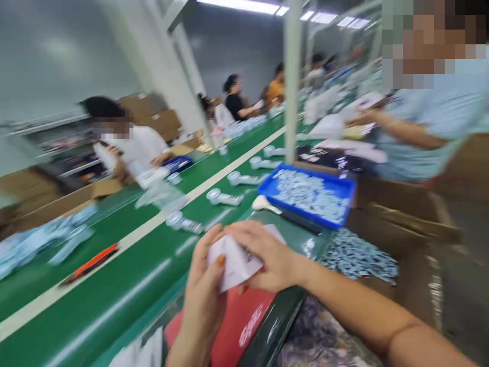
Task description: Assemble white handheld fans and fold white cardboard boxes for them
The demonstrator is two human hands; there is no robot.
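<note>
A folded piece of white paper is held between my two hands above the near edge of the green belt. My left hand grips its left side, with the thumb on its face. The fingers of my right hand close over its right side and cover part of some dark print. Below my hands lies a red packet with white lettering. Just beyond my right hand is a white-headed tool with a black handle, its exact kind unclear.
A blue tray holds many small light-blue pieces, and more pieces lie beside it. Several white round-headed items line the green belt. An orange cutter rests at left. Co-workers sit across; another person stands right.
</note>
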